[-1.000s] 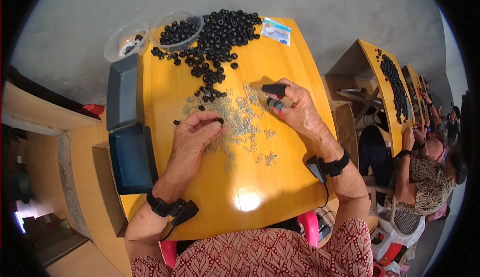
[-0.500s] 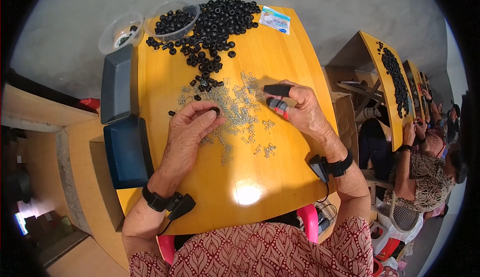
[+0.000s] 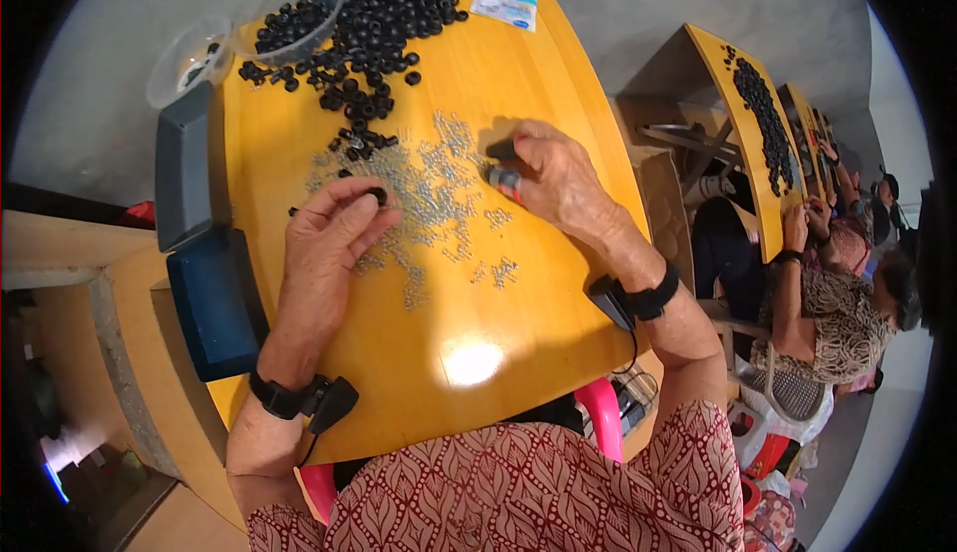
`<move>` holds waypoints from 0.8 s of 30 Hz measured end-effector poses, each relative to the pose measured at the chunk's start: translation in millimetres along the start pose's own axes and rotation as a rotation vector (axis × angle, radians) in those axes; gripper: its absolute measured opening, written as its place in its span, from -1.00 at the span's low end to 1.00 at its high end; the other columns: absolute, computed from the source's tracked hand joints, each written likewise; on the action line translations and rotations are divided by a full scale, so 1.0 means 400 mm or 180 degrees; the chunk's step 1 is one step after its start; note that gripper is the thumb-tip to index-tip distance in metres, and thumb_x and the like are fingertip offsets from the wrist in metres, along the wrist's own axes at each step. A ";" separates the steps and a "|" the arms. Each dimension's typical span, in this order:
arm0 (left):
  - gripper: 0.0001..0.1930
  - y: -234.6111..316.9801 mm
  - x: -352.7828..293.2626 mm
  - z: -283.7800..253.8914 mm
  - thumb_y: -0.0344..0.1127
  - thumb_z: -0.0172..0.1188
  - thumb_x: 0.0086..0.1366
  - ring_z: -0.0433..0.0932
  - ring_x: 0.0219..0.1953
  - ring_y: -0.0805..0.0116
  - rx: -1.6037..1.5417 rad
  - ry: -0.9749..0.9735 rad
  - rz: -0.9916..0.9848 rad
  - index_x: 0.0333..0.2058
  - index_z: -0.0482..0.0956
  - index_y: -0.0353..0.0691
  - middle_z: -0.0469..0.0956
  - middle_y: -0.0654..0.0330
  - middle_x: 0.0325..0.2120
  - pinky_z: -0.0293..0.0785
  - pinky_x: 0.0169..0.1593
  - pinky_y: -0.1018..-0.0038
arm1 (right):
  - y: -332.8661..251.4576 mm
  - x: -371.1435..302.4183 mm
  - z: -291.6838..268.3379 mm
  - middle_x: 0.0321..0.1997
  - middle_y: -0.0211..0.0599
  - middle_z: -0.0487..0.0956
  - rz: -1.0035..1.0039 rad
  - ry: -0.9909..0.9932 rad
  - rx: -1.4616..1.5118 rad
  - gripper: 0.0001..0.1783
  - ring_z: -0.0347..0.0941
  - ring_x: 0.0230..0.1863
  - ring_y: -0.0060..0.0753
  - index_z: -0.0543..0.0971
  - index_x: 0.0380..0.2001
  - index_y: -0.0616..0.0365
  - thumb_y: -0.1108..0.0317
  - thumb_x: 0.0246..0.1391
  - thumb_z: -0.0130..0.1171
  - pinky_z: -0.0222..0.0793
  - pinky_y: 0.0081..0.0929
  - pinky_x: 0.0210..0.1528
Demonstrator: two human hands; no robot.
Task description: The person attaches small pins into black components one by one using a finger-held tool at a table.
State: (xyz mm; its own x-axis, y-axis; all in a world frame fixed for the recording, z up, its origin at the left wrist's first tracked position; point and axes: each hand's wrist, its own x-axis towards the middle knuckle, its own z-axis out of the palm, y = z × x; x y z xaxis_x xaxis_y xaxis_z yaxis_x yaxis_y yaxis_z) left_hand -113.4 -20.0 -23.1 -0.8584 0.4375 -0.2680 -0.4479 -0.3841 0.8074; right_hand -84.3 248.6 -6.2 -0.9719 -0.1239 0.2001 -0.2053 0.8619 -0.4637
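Note:
My left hand pinches a small round black plastic part between thumb and fingertips, above the left side of a spread of tiny silvery coil-like metal pieces. At the right edge of that spread is my right hand, with black and grey-red covers on its fingers. Its fingers are bent together near the pieces; whatever they hold is too small or hidden to make out. Beyond both hands lies a large heap of black round hollow parts, trailing toward the metal pieces.
Two clear round tubs stand at the far left, one holding black parts. A grey bin and a dark blue bin line the table's left edge. A printed packet lies at the back. People sit at other tables on the right.
The view has shifted, so the table sits further left and higher. My right hand's fingers have drawn closer together at the metal pieces; my left hand keeps hold of the black part.

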 end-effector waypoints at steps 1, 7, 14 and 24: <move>-0.80 -0.002 0.005 0.006 -0.42 0.14 0.31 0.60 -0.19 0.39 -0.0016 -0.0014 -0.0045 -0.10 0.52 -0.28 0.58 0.13 -0.21 0.52 0.02 0.52 | 0.001 0.006 0.002 -0.35 -0.11 0.50 -0.0144 0.0125 0.0048 -0.79 0.47 -0.24 -0.02 0.55 -0.48 0.34 0.40 -0.13 0.30 0.44 -0.23 -0.22; -0.81 0.009 0.003 0.015 -0.42 0.16 0.29 0.59 -0.18 0.38 0.0049 0.0045 -0.0039 -0.13 0.52 -0.30 0.58 0.16 -0.23 0.53 -0.01 0.53 | -0.030 0.041 0.012 -0.27 -0.15 0.55 -0.0417 -0.0143 -0.0294 -0.79 0.49 -0.16 -0.10 0.61 -0.38 0.28 0.40 -0.12 0.29 0.47 -0.25 -0.16; -0.79 -0.005 0.011 0.007 -0.41 0.17 0.30 0.60 -0.20 0.40 0.0040 0.0035 -0.0103 -0.10 0.52 -0.27 0.59 0.14 -0.22 0.53 -0.02 0.55 | -0.039 0.048 0.026 -0.18 -0.19 0.55 -0.0356 -0.0238 -0.0394 -0.74 0.48 -0.10 -0.11 0.63 -0.33 0.23 0.46 -0.21 0.29 0.46 -0.26 -0.11; -0.80 -0.004 0.006 0.014 -0.43 0.16 0.29 0.58 -0.19 0.38 0.0151 0.0212 -0.0137 -0.13 0.51 -0.33 0.56 0.15 -0.23 0.53 0.01 0.51 | -0.061 0.065 0.015 -0.20 -0.26 0.48 -0.0951 -0.0387 -0.0738 -0.70 0.40 -0.08 -0.17 0.63 -0.35 0.20 0.47 -0.30 0.30 0.39 -0.30 -0.05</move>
State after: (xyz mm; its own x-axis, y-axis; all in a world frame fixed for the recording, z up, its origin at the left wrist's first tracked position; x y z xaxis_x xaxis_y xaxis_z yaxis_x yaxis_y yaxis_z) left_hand -113.5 -13.8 -22.1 -0.8540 0.3971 -0.3363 -0.4738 -0.3264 0.8179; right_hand -105.1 221.4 5.4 -0.8827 -0.4314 0.1866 -0.4632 0.8655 -0.1904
